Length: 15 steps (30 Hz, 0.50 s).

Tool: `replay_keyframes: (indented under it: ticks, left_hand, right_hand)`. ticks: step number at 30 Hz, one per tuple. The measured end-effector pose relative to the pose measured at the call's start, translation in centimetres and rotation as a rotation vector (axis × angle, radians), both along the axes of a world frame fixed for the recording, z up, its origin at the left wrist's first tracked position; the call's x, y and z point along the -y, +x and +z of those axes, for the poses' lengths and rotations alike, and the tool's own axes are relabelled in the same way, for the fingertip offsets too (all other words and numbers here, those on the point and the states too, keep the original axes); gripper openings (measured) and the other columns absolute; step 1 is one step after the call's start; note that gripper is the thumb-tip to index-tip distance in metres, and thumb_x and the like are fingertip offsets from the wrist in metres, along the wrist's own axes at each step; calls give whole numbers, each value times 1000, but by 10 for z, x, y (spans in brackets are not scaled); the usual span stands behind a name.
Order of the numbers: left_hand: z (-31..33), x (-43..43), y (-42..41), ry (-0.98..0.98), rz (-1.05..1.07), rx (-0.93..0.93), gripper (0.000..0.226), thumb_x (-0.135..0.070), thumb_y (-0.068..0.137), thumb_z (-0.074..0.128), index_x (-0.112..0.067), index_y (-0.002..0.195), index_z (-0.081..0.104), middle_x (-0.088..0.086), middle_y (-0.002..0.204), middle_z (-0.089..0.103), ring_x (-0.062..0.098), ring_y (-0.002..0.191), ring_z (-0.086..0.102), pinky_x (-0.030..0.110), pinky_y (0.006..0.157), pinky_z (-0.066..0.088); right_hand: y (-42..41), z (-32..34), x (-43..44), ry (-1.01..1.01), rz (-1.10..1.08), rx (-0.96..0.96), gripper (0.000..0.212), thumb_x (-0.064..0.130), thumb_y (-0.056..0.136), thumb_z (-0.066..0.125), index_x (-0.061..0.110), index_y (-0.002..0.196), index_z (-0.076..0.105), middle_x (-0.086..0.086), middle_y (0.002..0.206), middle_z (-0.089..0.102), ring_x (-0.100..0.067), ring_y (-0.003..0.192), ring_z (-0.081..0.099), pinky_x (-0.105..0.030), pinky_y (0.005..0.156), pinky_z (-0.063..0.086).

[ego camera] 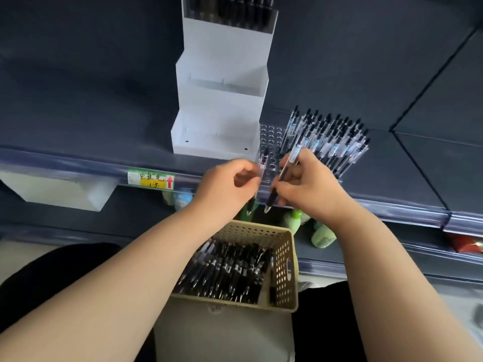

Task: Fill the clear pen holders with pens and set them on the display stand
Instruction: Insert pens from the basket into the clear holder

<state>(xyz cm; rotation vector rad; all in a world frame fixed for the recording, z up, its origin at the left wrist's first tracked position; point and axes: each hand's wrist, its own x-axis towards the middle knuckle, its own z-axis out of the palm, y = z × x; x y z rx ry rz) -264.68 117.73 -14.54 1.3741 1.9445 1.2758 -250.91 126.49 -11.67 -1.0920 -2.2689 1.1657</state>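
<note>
A clear pen holder [271, 142] with rows of round holes stands on the dark shelf, right of the white stepped display stand [219, 100]. Its right part is packed with upright pens [332, 137]; the left holes are bare. My left hand [227, 184] pinches one pen [262, 163] just in front of the holder. Beside it, my right hand [305, 184] grips another pen [283, 173], tip down. Another filled holder [230, 11] sits on the stand's top step. A beige basket [285, 259] below my hands holds several black pens.
The shelf's front rail carries a yellow and green price label [151, 178]. Green bottles [322, 236] stand on the lower shelf behind the basket. A white box [60, 189] hangs under the shelf at left. The basket rests on a pale box [222, 335].
</note>
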Motion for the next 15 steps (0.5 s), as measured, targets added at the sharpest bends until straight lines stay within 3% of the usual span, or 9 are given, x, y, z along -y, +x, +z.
replay_keyframes:
  ticks: [2, 4, 7, 11, 15]
  left_hand:
    - [12, -7, -5, 44, 14, 34, 14, -22, 88, 63, -29, 99, 65, -16, 94, 66, -3, 87, 60, 11, 77, 48]
    - [23, -18, -9, 115, 41, 95, 14, -19, 87, 64, -30, 95, 65, -16, 91, 67, -5, 84, 61, 6, 73, 47]
    - [36, -39, -14, 217, 75, 163, 16, -17, 86, 66, -32, 91, 65, -17, 87, 68, -2, 81, 63, 16, 80, 51]
    - [48, -68, -17, 278, 44, 125, 16, -18, 86, 66, -32, 93, 65, -17, 84, 67, -3, 78, 62, 13, 77, 50]
    - [36, -83, -18, 296, 48, 140, 17, -15, 84, 68, -30, 92, 66, -19, 84, 68, -7, 79, 62, 7, 73, 48]
  right_hand:
    - [-5, 12, -9, 61, -18, -49, 23, 4, 85, 57, 11, 98, 40, -8, 69, 67, -12, 46, 61, -23, 46, 43]
    - [-10, 27, -20, 69, -53, -165, 13, 10, 90, 50, 18, 93, 40, -12, 72, 68, -25, 50, 62, -31, 47, 43]
    - [-18, 52, -35, 51, -147, -378, 10, 21, 96, 43, 20, 85, 45, -10, 75, 69, -33, 56, 63, -33, 46, 42]
    - [-24, 73, -54, 233, -252, -376, 12, 28, 93, 51, 20, 84, 51, -1, 59, 68, -16, 43, 53, -25, 47, 40]
    - [-25, 66, -68, 360, -312, -287, 18, 27, 90, 58, 29, 96, 41, 7, 63, 69, -1, 44, 53, -21, 51, 41]
